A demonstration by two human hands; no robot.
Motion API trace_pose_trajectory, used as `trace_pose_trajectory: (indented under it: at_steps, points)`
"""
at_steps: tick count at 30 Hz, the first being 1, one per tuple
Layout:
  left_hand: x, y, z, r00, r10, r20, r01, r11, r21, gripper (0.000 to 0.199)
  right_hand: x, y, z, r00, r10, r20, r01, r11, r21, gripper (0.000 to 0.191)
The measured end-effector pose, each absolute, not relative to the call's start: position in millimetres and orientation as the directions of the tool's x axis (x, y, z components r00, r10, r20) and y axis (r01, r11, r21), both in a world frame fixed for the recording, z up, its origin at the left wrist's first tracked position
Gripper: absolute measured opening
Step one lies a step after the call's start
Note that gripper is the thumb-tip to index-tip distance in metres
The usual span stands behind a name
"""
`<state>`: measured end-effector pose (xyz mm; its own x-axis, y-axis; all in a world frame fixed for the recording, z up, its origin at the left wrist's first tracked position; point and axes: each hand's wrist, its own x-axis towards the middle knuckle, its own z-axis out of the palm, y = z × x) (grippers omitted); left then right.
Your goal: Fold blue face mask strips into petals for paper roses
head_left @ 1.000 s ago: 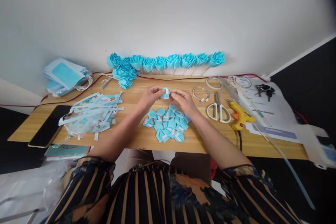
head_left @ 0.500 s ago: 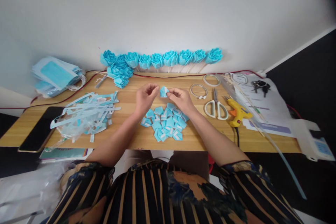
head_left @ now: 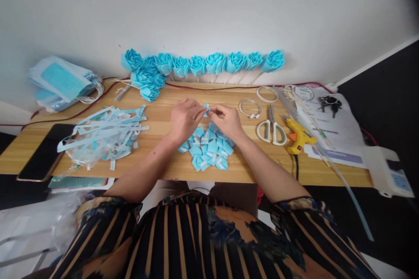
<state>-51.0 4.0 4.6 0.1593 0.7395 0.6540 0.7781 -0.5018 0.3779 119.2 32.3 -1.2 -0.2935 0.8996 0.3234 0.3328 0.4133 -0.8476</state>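
Observation:
A small folded blue piece [head_left: 206, 109] is pinched between my two hands above the wooden table [head_left: 163, 115]. My left hand [head_left: 186, 117] grips its left side with the fingers closed. From the right, my right hand [head_left: 225, 117] holds the other side between thumb and fingers. Most of the piece is hidden by fingertips. Just below my hands lies a heap of similar folded blue pieces [head_left: 209, 150], some with white strips showing. Blue flowers [head_left: 214, 63] on thin sticks lean in a row against the wall.
Left: cut blue strips [head_left: 104, 133], a phone [head_left: 46, 152] and a stack of face masks [head_left: 63, 80]. Right: scissors [head_left: 271, 128], tape rolls [head_left: 250, 108], a yellow glue gun [head_left: 299, 137], keys [head_left: 330, 103] on papers and a white device [head_left: 389, 172].
My left hand has come right and closed on the blue piece, which my right hand held alone before. The camera view has shifted slightly.

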Motion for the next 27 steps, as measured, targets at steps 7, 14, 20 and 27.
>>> trace_pose_trajectory:
  at_steps: [7, 14, 20, 27]
  points:
    - [-50.2, 1.5, 7.1, 0.214, 0.761, 0.612, 0.799, -0.497, 0.339, 0.039, 118.2, 31.1, -1.7, -0.3, 0.869, 0.394, 0.422, 0.492, -0.762, 0.015]
    - [-48.4, 0.2, 5.3, 0.226, 0.759, 0.611, 0.834, -0.475, 0.281, 0.035, 117.8, 30.4, -2.6, -0.306, 0.859, 0.411, 0.453, 0.511, -0.731, 0.014]
    - [-46.5, -0.1, 4.9, 0.225, 0.756, 0.615, 0.842, -0.469, 0.268, 0.031, 117.7, 30.6, -3.1, -0.315, 0.844, 0.435, 0.478, 0.537, -0.695, 0.012]
    - [-47.1, 1.4, 4.6, 0.215, 0.761, 0.612, 0.823, -0.479, 0.305, 0.026, 117.7, 31.4, -3.5, -0.321, 0.844, 0.431, 0.504, 0.537, -0.676, 0.012]
